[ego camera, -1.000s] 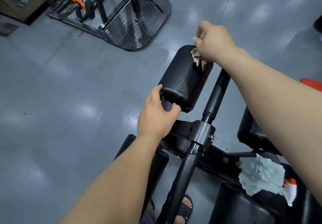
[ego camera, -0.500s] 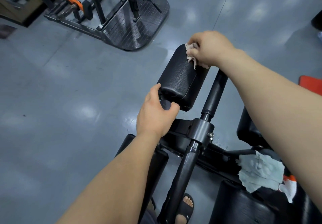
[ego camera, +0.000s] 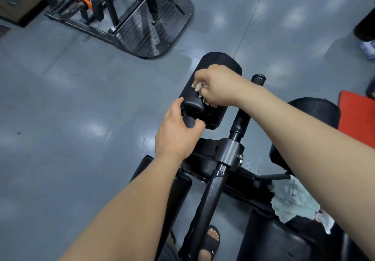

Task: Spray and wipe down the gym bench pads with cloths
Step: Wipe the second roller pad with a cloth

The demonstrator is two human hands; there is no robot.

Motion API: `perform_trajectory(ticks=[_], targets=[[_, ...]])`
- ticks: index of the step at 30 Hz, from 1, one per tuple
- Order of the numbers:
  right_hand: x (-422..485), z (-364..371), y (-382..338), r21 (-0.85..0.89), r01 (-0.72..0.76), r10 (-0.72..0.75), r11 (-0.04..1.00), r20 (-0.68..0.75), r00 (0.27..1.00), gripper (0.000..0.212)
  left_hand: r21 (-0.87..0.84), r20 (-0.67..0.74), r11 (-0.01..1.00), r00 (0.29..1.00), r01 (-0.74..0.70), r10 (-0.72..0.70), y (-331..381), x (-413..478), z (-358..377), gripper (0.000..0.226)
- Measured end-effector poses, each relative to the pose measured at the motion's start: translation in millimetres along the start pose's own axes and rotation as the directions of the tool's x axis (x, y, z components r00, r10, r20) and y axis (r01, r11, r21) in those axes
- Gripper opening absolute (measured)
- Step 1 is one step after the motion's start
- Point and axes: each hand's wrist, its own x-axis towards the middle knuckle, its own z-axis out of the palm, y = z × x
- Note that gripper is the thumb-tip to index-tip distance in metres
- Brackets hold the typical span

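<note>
- Black roller pad point(ego camera: 215, 59) sits mid-scene, left of the bench's upright black post point(ego camera: 239, 122), its long axis running near to far.
- Pinkish cloth point(ego camera: 197, 87), bunched small, is pressed on the pad's upper surface toward its near half; frayed edges poke out below the fist.
- Right hand point(ego camera: 220, 87) is closed tight round the cloth, knuckles up, forearm coming in from the near right.
- Left hand point(ego camera: 176, 136) clasps the pad's near end: thumb against the left side, fingers curled round the end face.
- Second roller pad point(ego camera: 316, 110) lies right of the post, partly behind the right forearm.
- Pale blue-grey cloth point(ego camera: 290, 201) lies crumpled on the bench frame, near right. A white and orange object point(ego camera: 324, 220) is just beside it, mostly hidden; cannot tell what it is.
- Two more black pads lie near: one at left point(ego camera: 178, 189), one at right point(ego camera: 269, 238).
- Sandalled foot point(ego camera: 211, 240) stands on the grey floor point(ego camera: 71, 118) at the near edge.
- Red mat point(ego camera: 357, 114) at far right; another black machine with a tread plate point(ego camera: 146, 27) at far left.
</note>
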Motion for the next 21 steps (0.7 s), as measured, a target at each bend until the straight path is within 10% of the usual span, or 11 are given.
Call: perform_trajectory(ticks=[8, 21], targets=[[38.7, -39.4, 28.3, 0.172, -0.267, 0.303, 0.948, -0.242, 0.922, 0.027, -0.017, -0.012, 1.000, 1.000, -0.011, 0.010, -1.7, 0.1, -0.5, 0.072], [15.0, 2.6, -2.9, -0.256, -0.116, 0.070, 0.960, -0.183, 0.981, 0.028, -0.016, -0.028, 0.999, 0.999, -0.031, 0.031, -3.7, 1.6, 0.0, 0.073]])
